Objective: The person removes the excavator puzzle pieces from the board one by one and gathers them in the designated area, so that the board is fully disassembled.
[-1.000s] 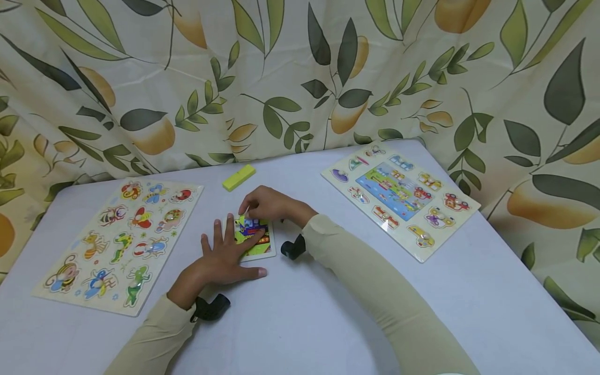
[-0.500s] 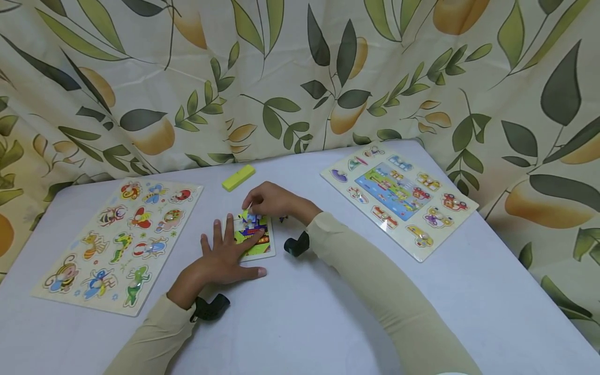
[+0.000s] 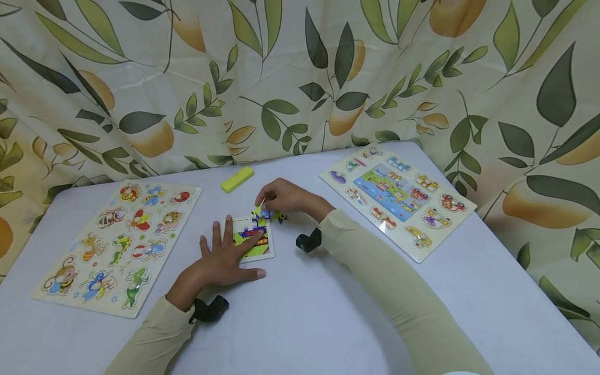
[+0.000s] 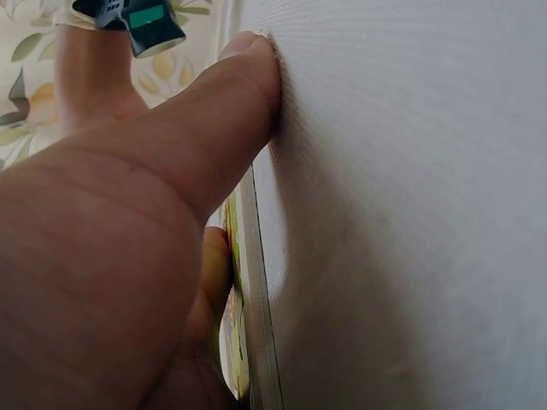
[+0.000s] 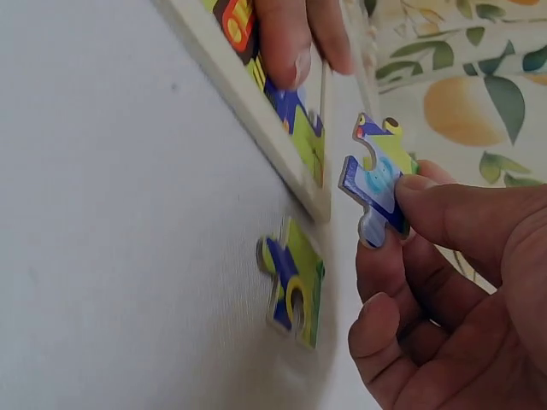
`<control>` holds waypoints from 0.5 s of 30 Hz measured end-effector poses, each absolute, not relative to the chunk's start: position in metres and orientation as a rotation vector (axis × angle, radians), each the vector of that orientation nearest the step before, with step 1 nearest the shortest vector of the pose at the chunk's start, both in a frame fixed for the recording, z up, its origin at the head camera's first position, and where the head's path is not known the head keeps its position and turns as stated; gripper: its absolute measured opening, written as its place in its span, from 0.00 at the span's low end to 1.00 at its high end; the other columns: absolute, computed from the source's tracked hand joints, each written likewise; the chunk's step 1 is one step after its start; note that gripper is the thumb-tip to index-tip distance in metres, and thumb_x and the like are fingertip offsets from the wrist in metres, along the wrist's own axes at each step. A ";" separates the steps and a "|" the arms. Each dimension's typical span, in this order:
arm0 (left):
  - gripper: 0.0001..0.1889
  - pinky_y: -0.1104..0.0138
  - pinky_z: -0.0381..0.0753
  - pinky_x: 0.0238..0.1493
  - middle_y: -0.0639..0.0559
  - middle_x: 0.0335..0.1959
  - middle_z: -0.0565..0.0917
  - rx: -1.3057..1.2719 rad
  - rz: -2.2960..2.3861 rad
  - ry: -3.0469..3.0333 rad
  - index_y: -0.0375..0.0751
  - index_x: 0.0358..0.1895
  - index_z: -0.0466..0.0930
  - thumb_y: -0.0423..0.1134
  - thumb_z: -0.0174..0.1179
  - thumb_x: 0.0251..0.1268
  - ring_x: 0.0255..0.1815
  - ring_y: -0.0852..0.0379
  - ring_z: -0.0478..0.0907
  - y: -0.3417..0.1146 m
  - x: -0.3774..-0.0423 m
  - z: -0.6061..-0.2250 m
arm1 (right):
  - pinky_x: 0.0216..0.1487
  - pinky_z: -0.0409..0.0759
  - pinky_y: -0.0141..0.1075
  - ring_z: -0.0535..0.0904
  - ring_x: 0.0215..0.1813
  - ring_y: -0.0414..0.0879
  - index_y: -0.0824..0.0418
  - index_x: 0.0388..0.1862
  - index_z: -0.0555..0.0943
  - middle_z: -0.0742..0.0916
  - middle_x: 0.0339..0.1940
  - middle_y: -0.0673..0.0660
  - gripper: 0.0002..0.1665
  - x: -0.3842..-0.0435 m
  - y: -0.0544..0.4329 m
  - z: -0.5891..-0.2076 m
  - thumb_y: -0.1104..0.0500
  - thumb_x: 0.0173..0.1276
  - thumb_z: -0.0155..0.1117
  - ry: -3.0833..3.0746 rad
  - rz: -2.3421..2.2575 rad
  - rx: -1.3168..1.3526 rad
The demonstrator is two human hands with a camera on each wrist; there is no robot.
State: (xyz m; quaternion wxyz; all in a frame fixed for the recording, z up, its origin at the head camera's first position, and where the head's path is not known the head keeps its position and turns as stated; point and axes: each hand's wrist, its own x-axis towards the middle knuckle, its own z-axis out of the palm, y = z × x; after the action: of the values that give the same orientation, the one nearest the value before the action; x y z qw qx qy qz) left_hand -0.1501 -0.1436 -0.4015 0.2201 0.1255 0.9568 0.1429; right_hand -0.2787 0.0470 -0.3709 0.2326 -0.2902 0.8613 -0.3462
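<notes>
My right hand (image 3: 288, 198) pinches a jigsaw piece (image 5: 389, 171), blue, purple and yellow-green, between thumb and fingers. It is above the upper right corner of a small framed jigsaw puzzle (image 5: 244, 111). My left hand (image 3: 220, 260) lies with spread fingers over the puzzle's left and middle, the thumb touching the cloth below. Part of the picture inside the frame is hidden by that hand; a pale bare patch shows at its upper left. Beside the frame's corner, under my right hand, a loose jigsaw piece (image 5: 295, 282) in green, purple and yellow lies on the cloth.
A board with insect pictures (image 3: 117, 245) lies at the left. At the right is a board with vehicle pictures (image 3: 394, 192). A yellow-green block (image 3: 237, 179) sits behind the puzzle. A leaf-patterned curtain (image 3: 281, 78) hangs along the table's back edge.
My right hand has moved right with the jigsaw piece, from the frame's upper left to its upper right corner. More of the loose piece shows beside it. The left hand stays in place.
</notes>
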 end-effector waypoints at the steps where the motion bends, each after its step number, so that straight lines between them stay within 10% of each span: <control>1: 0.49 0.29 0.24 0.59 0.30 0.74 0.23 0.345 0.397 2.647 0.63 0.77 0.51 0.72 0.60 0.52 0.71 0.26 0.17 -0.144 -0.150 -0.402 | 0.40 0.75 0.31 0.75 0.38 0.44 0.60 0.47 0.84 0.85 0.38 0.52 0.09 -0.279 0.049 -0.371 0.66 0.70 0.61 2.363 -0.956 -0.790; 15: 0.50 0.29 0.24 0.59 0.31 0.75 0.23 0.359 0.396 2.672 0.62 0.77 0.52 0.72 0.60 0.51 0.71 0.27 0.17 -0.144 -0.150 -0.405 | 0.43 0.75 0.33 0.75 0.41 0.46 0.62 0.46 0.84 0.85 0.39 0.54 0.10 -0.287 0.081 -0.371 0.67 0.69 0.61 2.379 -0.917 -0.753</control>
State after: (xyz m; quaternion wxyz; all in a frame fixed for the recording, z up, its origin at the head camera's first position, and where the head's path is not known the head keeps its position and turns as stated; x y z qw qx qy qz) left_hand -0.1497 -0.1444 -0.4049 0.2068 0.1288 0.9594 0.1422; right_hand -0.2875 0.0806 -0.3710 0.2394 -0.2750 0.8688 -0.3350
